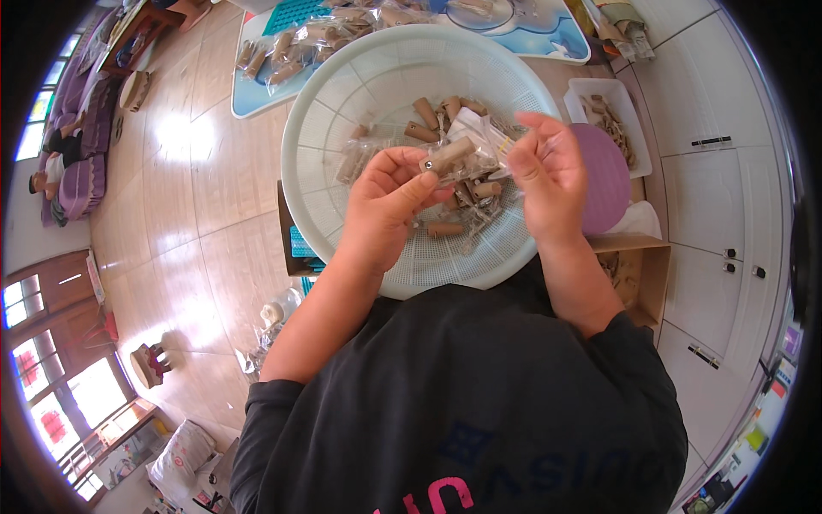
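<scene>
Over a large pale round mesh basket (312,86), my left hand (381,201) is closed on a tan cylindrical piece (451,156). A small dark hole or ring shows at the end of the piece near my thumb. Clear plastic bag film (497,147) lies about the piece and reaches toward my right hand (552,176). My right hand's fingers are curled and seem to pinch the film's edge. Below both hands, the basket holds loose tan cylinders (445,230), a stack of flat clear bags (469,125) and some bagged pieces (355,158).
A blue-and-white tabletop (257,96) beyond the basket bears many bagged tan pieces (321,34). To the right stand a white bin (644,158) of small tan parts, a purple round stool top (604,180) and a cardboard box (646,274). White cabinets line the right side.
</scene>
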{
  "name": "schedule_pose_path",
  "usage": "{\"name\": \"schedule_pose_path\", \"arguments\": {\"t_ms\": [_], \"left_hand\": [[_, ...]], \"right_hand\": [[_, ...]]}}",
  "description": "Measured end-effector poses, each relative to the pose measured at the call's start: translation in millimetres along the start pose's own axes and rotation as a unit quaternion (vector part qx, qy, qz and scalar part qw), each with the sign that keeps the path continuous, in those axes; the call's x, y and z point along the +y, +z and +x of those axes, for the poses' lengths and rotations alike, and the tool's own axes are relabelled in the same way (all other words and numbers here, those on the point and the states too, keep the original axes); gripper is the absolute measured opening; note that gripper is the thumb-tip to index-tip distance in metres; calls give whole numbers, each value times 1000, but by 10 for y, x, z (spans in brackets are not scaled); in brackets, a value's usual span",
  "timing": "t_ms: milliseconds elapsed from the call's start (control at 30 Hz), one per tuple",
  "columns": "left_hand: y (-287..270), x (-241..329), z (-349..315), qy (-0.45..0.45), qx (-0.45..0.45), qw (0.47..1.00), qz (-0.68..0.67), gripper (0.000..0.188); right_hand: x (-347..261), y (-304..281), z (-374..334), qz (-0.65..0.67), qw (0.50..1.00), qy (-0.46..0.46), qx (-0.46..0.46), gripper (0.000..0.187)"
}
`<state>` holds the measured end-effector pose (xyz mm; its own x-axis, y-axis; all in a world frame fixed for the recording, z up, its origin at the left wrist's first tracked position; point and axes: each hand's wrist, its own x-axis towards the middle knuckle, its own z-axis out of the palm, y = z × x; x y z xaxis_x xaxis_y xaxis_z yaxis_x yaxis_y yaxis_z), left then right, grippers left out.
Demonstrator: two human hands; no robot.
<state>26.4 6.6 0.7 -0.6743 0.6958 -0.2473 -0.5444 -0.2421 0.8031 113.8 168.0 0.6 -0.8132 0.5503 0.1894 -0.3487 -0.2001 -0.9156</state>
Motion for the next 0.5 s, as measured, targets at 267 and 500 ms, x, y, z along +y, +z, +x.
{"name": "schedule_pose_path", "arguments": {"t_ms": [267, 500], "left_hand": [[58, -22, -45, -49, -30, 993, -105, 23], [44, 49, -70, -107, -24, 994, -22, 32]], "right_hand": [[64, 45, -133, -146, 989, -32, -6, 12], [-14, 27, -127, -207, 973, 21, -102, 17]]}}
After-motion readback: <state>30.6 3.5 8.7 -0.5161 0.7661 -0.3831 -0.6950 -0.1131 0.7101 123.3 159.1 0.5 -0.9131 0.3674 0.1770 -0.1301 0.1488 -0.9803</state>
